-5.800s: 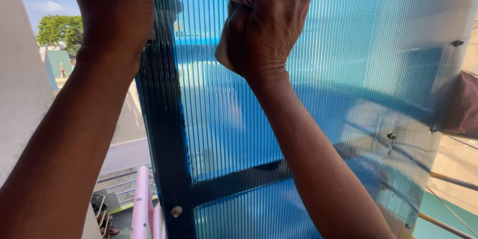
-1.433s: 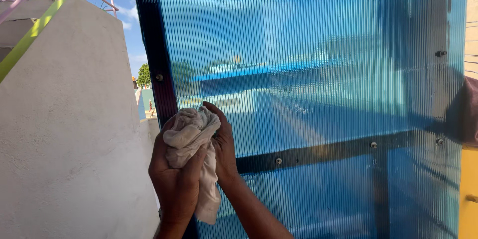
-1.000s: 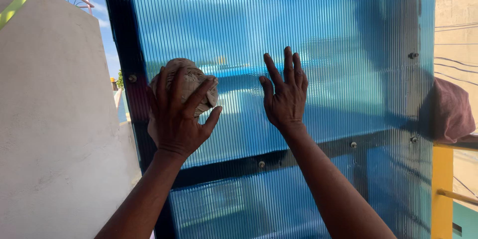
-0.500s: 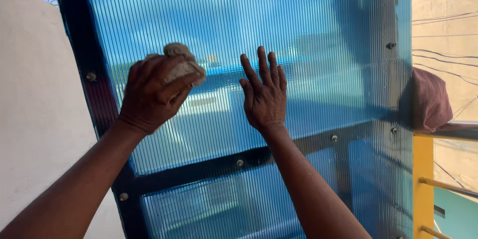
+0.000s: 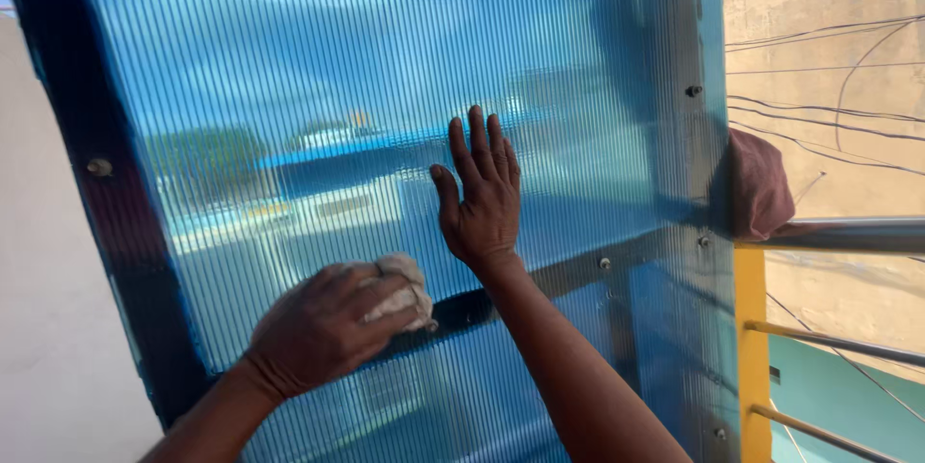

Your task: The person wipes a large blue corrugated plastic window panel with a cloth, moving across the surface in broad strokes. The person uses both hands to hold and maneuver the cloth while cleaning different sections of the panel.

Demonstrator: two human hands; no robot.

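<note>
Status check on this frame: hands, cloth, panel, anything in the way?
Left hand gripping pale cloth, pressed to blue ribbed panel. Right hand flat, open on panel. Dark crossbar right beside cloth; nothing else in the way.

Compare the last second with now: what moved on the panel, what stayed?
The left hand, gripping the rag, slid down the blue ribbed panel from upper left to the dark crossbar. Nothing was let go or newly grasped. The right hand stays flat on the panel, fingers spread; the maroon cloth still hangs at the right edge.
</note>
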